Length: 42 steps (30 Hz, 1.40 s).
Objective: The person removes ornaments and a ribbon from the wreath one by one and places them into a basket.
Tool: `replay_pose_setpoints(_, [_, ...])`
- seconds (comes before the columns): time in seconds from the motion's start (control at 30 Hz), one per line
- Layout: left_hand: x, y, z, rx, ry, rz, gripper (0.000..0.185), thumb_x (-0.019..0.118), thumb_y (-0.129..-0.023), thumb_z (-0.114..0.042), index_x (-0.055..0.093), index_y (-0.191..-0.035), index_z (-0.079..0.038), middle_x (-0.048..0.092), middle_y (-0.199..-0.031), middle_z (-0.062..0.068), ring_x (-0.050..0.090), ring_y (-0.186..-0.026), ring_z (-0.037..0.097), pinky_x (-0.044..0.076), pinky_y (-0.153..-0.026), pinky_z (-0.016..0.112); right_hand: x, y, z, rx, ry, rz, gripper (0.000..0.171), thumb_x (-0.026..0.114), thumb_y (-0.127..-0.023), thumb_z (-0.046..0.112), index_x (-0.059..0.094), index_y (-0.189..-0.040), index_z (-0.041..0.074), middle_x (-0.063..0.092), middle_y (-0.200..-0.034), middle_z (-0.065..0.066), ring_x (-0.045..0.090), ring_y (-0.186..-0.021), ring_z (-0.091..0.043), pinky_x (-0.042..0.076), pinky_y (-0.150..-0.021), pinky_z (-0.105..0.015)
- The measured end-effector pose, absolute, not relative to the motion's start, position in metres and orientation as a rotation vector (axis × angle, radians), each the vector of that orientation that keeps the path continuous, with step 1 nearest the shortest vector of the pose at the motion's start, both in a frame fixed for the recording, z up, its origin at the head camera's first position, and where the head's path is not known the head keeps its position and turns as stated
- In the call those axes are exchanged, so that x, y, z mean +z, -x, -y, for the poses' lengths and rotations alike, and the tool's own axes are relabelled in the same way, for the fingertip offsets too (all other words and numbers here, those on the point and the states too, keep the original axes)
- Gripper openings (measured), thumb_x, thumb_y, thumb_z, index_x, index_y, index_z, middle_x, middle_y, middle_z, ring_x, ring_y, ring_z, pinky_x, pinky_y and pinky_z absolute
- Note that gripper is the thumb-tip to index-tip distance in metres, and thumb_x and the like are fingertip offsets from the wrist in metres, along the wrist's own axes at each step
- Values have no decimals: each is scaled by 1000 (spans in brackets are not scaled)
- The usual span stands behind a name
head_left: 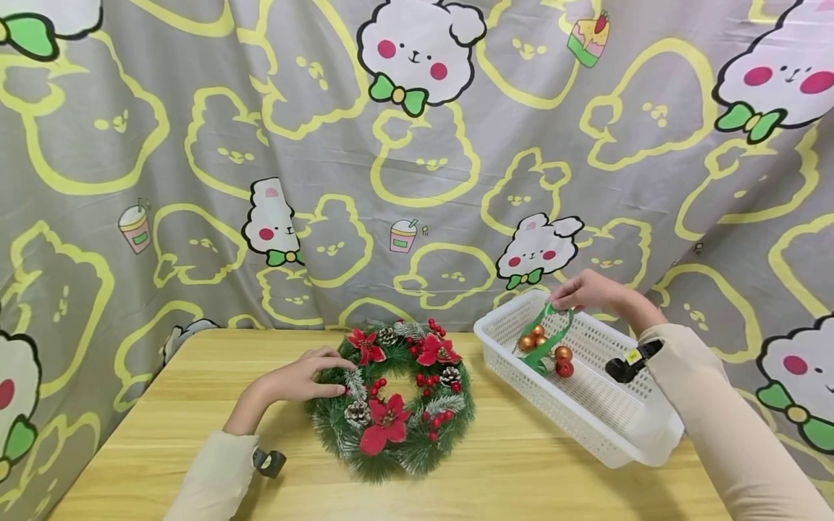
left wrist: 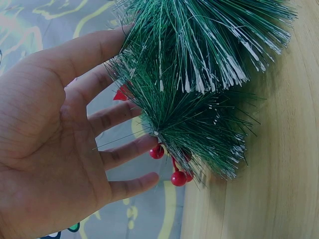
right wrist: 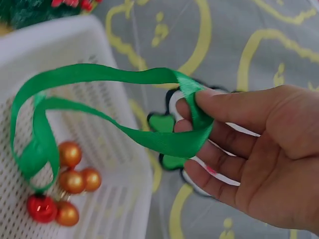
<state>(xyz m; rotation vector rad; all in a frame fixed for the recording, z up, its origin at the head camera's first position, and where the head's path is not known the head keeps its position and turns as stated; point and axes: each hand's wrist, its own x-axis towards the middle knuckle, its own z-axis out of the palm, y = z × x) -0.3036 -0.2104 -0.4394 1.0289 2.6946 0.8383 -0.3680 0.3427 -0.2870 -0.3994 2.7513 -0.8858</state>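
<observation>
Your left hand (head_left: 296, 380) rests flat-fingered on the wreath (head_left: 391, 401) at its 9 o'clock edge; your right hand (head_left: 586, 291) pinches the green ribbon (head_left: 547, 340) above the white basket (head_left: 586, 412).

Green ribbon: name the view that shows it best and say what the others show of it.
The right wrist view: the green ribbon fills the frame, pinched by the right hand, looping down to the baubles. The head view shows it small above the basket. The left wrist view shows none of it.

One wreath (head_left: 391, 401), one white basket (head_left: 586, 405), one green ribbon (head_left: 547, 340) — five baubles (right wrist: 65, 184), two hands.
</observation>
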Motion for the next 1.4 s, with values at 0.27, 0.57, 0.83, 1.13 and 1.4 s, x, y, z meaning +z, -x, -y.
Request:
replay_pose_setpoints(0.27, [-440,304,211,824,-1044,-2702,46,65,-100,-38,61,-140,-15,52,-131,12,45,-120,36,42,-93,60,-309,370,-365,-785,370,-2699,27,70,-97,19,75,-111,-4,77,-101,-8,66,-90,-15,56,-84,-40])
replay_pose_setpoints(0.57, [-440,305,211,833,-1043,-2704,46,66,-100,-37,61,-140,-14,52,-132,12,45,-121,37,42,-93,60,-336,376,-380,-767,320,-2666,23,72,-95,19,76,-105,-2,75,-92,0,62,-80,-12,56,-77,-37])
replay_pose_setpoints(0.83, [-440,304,210,837,-1026,-2700,46,65,-100,-37,61,-140,-14,52,-133,13,44,-123,39,42,-95,63,-358,375,-390,-739,221,-2642,22,72,-96,20,76,-105,0,77,-93,-1,68,-88,-19,56,-79,-38])
replay_pose_setpoints(1.13, [-438,304,211,829,-1041,-2700,47,65,-100,-37,61,-140,-13,52,-133,14,44,-124,41,42,-96,64,-370,365,-402,-691,167,-2590,21,73,-93,16,77,-104,-2,76,-86,-1,66,-80,-17,56,-77,-40])
replay_pose_setpoints(1.4, [-438,304,209,827,-1029,-2705,46,65,-100,-37,61,-140,-14,52,-134,14,45,-124,40,41,-96,64,-378,362,-411,-702,102,-2560,16,71,-94,14,76,-98,-1,74,-85,-4,66,-79,-17,56,-79,-43])
